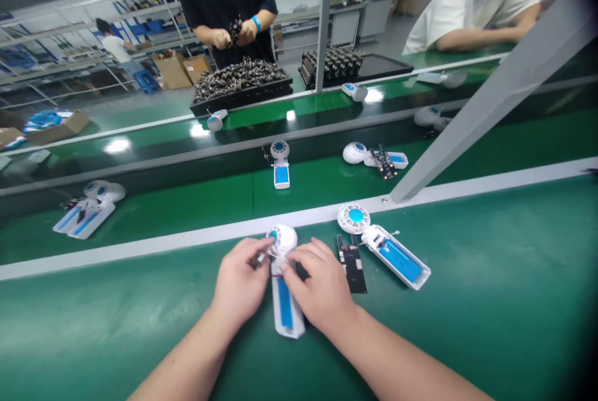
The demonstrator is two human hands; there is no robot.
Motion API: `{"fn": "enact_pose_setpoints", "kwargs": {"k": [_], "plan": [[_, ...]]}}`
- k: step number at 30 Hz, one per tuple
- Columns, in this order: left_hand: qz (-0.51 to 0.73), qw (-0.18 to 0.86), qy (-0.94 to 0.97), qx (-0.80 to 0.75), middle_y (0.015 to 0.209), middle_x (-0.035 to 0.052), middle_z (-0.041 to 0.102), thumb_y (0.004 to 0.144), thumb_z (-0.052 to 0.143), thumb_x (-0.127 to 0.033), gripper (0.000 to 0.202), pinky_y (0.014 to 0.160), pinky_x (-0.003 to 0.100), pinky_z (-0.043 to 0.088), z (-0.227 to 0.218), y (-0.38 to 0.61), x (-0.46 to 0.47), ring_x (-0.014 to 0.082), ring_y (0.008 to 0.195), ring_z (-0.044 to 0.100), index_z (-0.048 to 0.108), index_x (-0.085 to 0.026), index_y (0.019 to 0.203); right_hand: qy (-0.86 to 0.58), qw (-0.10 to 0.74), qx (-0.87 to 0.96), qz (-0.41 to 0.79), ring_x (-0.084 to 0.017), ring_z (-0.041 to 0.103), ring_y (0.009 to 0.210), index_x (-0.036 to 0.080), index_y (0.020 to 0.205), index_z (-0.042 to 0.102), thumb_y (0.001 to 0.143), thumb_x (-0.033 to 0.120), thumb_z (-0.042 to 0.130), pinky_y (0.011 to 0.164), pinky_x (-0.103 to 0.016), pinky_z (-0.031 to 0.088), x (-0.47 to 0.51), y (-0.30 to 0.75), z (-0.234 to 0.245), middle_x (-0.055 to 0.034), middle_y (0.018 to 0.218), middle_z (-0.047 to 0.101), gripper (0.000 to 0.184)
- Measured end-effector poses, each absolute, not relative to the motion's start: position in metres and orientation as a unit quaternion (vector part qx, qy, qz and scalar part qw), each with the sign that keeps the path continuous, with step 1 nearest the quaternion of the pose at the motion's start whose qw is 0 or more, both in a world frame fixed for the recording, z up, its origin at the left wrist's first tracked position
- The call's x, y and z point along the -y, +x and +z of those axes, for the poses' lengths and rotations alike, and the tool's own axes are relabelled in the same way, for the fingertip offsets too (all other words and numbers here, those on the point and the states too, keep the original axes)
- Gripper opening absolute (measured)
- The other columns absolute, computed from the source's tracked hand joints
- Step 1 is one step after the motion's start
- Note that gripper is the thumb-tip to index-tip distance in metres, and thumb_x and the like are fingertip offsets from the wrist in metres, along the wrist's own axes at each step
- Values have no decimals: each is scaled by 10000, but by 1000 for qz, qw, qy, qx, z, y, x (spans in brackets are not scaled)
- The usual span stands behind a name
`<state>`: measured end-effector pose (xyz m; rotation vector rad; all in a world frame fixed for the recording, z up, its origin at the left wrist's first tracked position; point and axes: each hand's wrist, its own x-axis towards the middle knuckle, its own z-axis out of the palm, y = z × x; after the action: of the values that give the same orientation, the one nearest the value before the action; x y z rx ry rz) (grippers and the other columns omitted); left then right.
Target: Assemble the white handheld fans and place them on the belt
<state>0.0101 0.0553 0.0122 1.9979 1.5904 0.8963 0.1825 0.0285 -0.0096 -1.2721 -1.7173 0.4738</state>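
Note:
A white handheld fan (286, 307) with a round head and an opened handle lies on the green bench in front of me. A blue battery fills the lower part of its handle. My left hand (242, 276) pinches the fan at its neck, just below the head, on the left side. From the right, my right hand (322, 283) has thumb and fingers closed on the same neck. Small wires or parts between the fingertips are mostly hidden. Beside my right hand lie a black circuit board (354, 269) and a second opened fan (397, 258) with its blue battery showing.
Beyond a white rail (224, 236), more fans, such as one fan (281, 170), lie on a green conveyor (200, 202). A slanted grey post (467, 114) rises at right. Across the line, a person in black handles dark parts above a full tray (238, 102); another person sits at right.

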Motion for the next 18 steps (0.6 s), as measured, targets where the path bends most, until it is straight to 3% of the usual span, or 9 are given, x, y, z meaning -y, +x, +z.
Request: {"fn": "enact_pose_setpoints", "kwargs": {"k": [3, 6, 9, 13, 18], "plan": [[284, 94, 665, -685, 943, 76, 730, 788, 595, -155, 318, 728, 355, 573, 32, -23, -107, 218, 808, 688, 692, -163, 1090, -531, 491, 657, 213, -227, 618, 908, 173, 985, 660, 848, 218, 601, 841, -402, 503, -33, 184, -10, -73, 950, 691, 155], [278, -15, 675, -683, 1128, 168, 657, 796, 635, -252, 448, 941, 511, 481, 49, -34, -156, 324, 1063, 599, 623, -83, 1211, -532, 491, 652, 227, -229, 620, 919, 166, 990, 664, 848, 191, 576, 806, -383, 516, -34, 183, -12, -77, 957, 686, 169], [256, -43, 738, -623, 1207, 139, 622, 822, 636, -291, 372, 1072, 473, 370, 41, -12, -186, 304, 1180, 508, 661, -125, 1154, -524, 485, 659, 235, -228, 625, 897, 167, 975, 670, 839, 166, 564, 796, -382, 518, -33, 182, -15, -71, 929, 683, 172], [203, -26, 794, -572, 1015, 115, 687, 812, 650, -231, 160, 904, 380, 466, 7, 26, -208, 249, 954, 588, 720, -152, 933, -530, 482, 654, 243, -220, 634, 850, 169, 946, 679, 827, 142, 556, 775, -372, 521, -36, 183, -19, -64, 878, 678, 173], [184, -23, 815, -549, 845, 109, 667, 879, 562, -222, 144, 808, 405, 470, 7, 26, -191, 252, 846, 570, 666, -150, 810, -553, 495, 620, 256, -211, 651, 804, 177, 895, 698, 809, 149, 565, 746, -347, 527, -42, 187, -21, -55, 834, 687, 161]]}}
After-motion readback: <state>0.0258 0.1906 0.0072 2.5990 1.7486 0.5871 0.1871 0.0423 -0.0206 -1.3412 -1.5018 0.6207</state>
